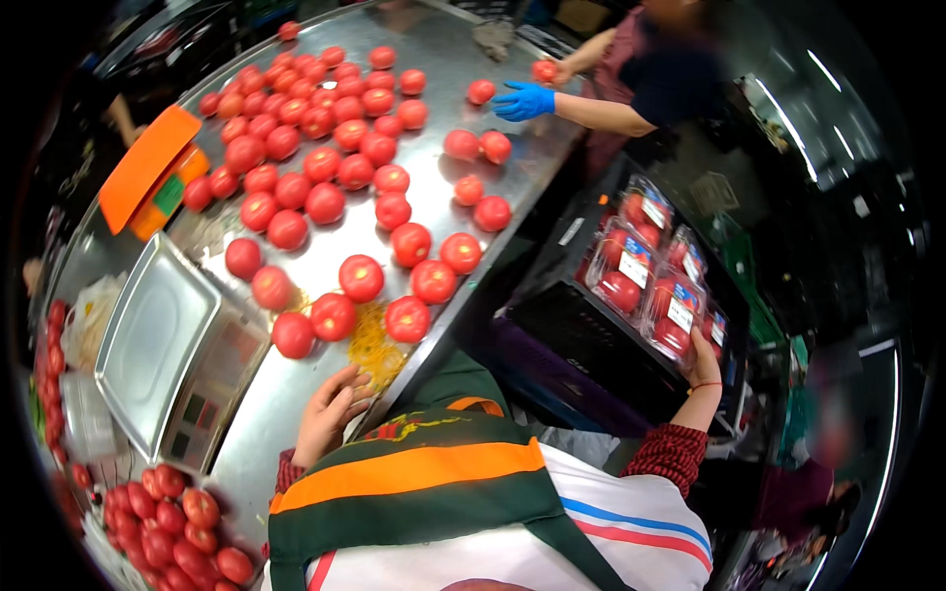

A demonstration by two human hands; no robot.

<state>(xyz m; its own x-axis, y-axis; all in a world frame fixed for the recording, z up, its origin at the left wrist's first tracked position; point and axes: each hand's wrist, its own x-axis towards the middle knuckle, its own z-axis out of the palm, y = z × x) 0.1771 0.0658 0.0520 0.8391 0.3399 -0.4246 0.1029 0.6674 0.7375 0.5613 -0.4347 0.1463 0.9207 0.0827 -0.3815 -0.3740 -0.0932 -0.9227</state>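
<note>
Orange-striped green apron [394,522] fills the lower frame; above it, the left hand [333,414] curls loosely beside yellow rubber bands [372,350] on a metal counter [266,424]. At centre right, the right hand [704,362] touches a clear tomato pack [666,335] in a black crate [562,305]; I cannot tell whether either grip holds anything. Several packs look finished, their labels [634,268] too small to read; many loose tomatoes [325,202], upper left, are unpacked.

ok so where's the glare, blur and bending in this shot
Head view: white glare on the steel table among the tomatoes; head view: the co-worker's head blurred at top right; head view: a long light strip bowed near the right rim.
</note>
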